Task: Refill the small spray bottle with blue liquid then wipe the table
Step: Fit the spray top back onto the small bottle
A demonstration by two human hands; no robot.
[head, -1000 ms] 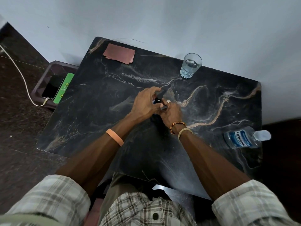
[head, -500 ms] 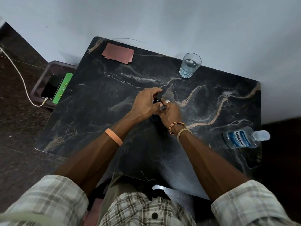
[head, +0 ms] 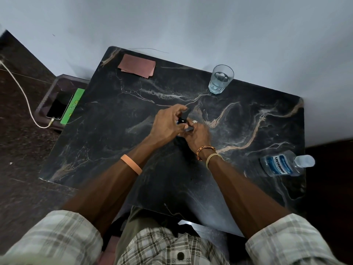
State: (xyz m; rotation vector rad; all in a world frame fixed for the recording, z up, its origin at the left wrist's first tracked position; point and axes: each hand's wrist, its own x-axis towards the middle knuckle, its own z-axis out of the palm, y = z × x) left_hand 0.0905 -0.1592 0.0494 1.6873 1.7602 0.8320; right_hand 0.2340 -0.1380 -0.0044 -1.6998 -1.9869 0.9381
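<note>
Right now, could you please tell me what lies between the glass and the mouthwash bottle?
Nothing: the head view shows only bare marble table between the glass and the mouthwash bottle.

Table (head: 118,142) is black marble-look with tan and whitish veins, cloth (head: 136,68) is a dusty reddish-pink, and the spray bottle (head: 185,115) top looks black. The mouthwash bottle (head: 280,166) has a blue label with white lettering, the wristband (head: 131,164) is orange, and the shirt (head: 57,238) is a beige-and-white plaid.

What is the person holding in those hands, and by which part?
A small spray bottle: the left hand pinches its dark top, the right hand grips the lower body, which is mostly hidden.
</note>
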